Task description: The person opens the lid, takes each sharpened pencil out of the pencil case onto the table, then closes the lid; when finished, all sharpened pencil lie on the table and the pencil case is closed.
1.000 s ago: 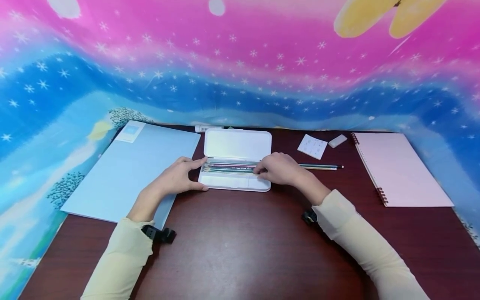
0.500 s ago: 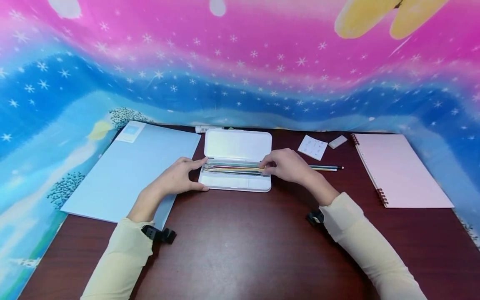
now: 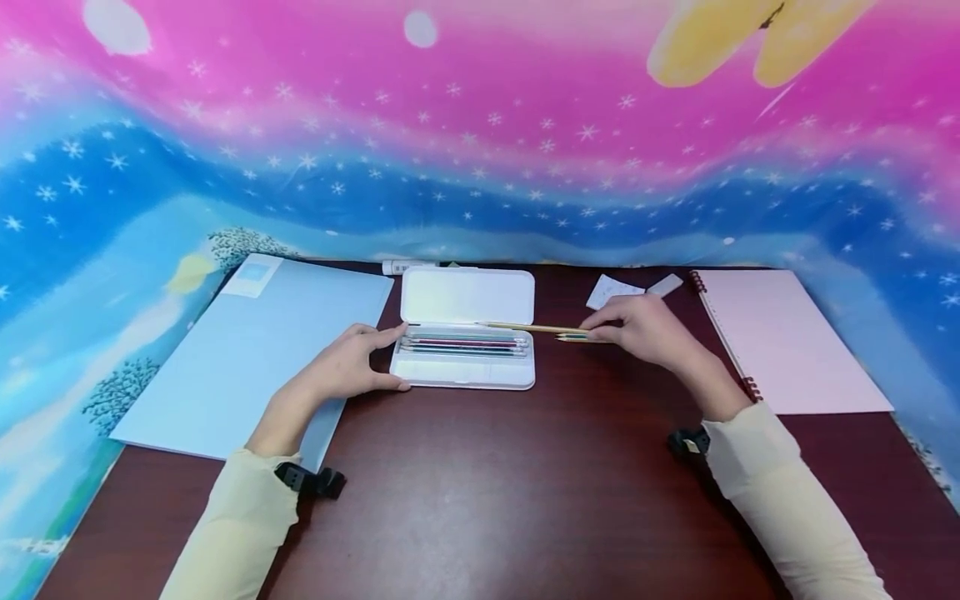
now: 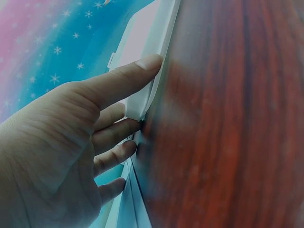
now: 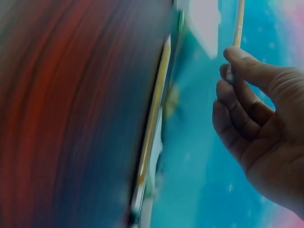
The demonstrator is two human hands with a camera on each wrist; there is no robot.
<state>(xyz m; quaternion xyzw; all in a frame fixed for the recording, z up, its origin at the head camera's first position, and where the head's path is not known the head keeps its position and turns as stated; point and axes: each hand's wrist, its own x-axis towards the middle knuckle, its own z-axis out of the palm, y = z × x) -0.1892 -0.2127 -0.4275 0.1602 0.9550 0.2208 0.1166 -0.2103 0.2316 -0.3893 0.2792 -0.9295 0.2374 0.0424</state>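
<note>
Likely light, stiff and smooth, the yellow pencil (image 3: 534, 327) reaches right from above the white case (image 3: 438, 371); your right hand (image 3: 641, 329) pinches its right end; mid-shaft should balance better; your left hand (image 3: 343, 365) grips the case.

"What clothing are you seeing?"
"A cream left sleeve (image 3: 228, 525), and a matching right sleeve (image 3: 795, 500) is showing right of it"
"What's jutting out?"
"A black wrist camera (image 3: 310, 480) is jutting from the left sleeve's cuff (image 3: 272, 479), a second camera (image 3: 684, 442) well right of it"
</note>
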